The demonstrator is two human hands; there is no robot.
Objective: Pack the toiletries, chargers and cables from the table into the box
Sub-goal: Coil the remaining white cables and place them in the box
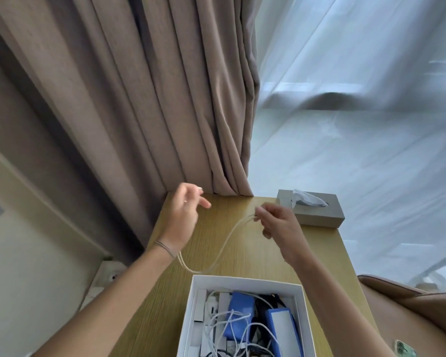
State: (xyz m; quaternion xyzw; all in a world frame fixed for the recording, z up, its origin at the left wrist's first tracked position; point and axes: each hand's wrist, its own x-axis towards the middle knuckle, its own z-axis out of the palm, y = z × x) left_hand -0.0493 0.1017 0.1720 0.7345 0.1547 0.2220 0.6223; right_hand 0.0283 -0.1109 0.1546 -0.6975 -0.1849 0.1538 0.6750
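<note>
A thin white cable (225, 243) hangs in a slack loop between my two hands above the wooden table (162, 295). My right hand (277, 226) pinches one part of it between thumb and fingertips. My left hand (183, 219) is raised at the table's far left corner; the cable runs up behind its wrist, and a small white end shows at its curled fingertips. The open white box (245, 279) sits at the near edge below the loop, holding several white cables, white chargers and blue pouches.
A grey tissue box (317, 215) stands at the table's far right corner. Brown curtains (165, 99) hang behind the table. Wall sockets (111, 276) are low on the left. A tan leather seat (410, 313) with a phone (404, 348) is on the right.
</note>
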